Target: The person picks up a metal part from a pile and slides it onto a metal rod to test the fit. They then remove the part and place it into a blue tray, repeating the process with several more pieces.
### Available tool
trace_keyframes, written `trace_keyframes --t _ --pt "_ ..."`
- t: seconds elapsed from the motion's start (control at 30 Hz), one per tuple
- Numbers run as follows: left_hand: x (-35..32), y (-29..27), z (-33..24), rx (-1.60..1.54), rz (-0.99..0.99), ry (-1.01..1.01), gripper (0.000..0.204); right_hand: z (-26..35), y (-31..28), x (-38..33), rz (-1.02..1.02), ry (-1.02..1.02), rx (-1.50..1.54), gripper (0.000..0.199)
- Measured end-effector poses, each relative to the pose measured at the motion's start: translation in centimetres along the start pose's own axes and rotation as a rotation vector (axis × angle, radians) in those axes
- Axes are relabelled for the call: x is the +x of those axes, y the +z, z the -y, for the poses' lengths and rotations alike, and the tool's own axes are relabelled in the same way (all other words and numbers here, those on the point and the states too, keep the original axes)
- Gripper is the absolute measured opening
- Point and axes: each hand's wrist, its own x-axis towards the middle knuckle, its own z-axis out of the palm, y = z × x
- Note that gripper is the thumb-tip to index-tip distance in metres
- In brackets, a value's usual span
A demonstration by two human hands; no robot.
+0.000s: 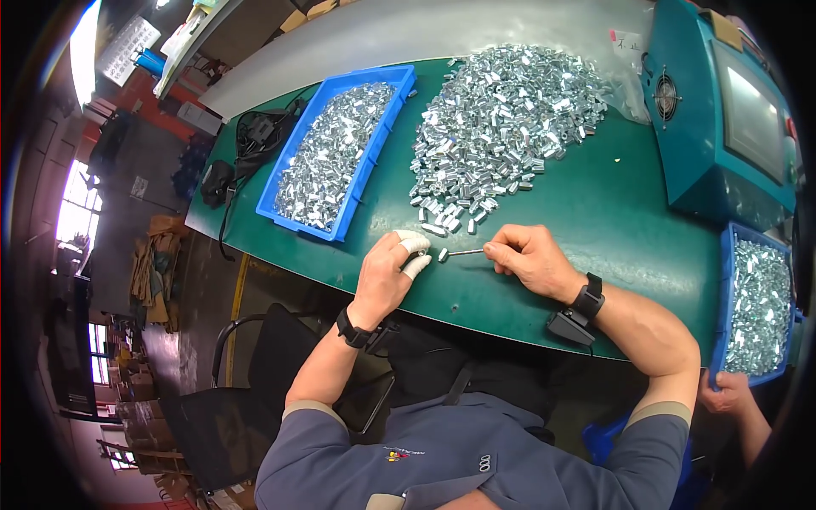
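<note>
My left hand (387, 270) wears white covers on its thumb and forefinger. Those two fingertips close on a small shiny metal piece (422, 252), mostly hidden by them. Between thumb and fingers, my right hand (531, 259) grips a thin metal rod (466, 252) that points left. A short silvery metal sleeve (443, 255) is at the rod's tip, just right of the left fingertips; whether the rod goes into it, I cannot tell. Just beyond my hands, loose sleeves spread from a large pile of metal sleeves (510, 119) on the green table (595, 195).
A blue tray (361, 174) full of metal sleeves lies left of the pile. At the right edge, another person's hand (728, 391) holds a second filled blue tray (725, 297). A teal machine with a screen (688, 127) stands back right. Black cables (259, 132) lie at far left.
</note>
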Motion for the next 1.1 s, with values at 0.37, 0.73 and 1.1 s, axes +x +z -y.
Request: trace_keyframes --t 0.37,0.73,1.1 --pt "1.7 1.0 -2.6 -0.051 0.076 -0.017 0.027 0.4 0.1 0.2 -0.040 -0.033 0.010 0.027" --pt "3.1 0.9 -4.0 0.201 0.064 0.226 0.028 0.2 0.4 -0.5 -0.085 -0.113 -0.128 0.019" --pt "3.3 0.9 -3.3 0.080 0.107 0.230 0.028 -0.7 0.4 -0.2 -0.073 -0.108 -0.182 0.025"
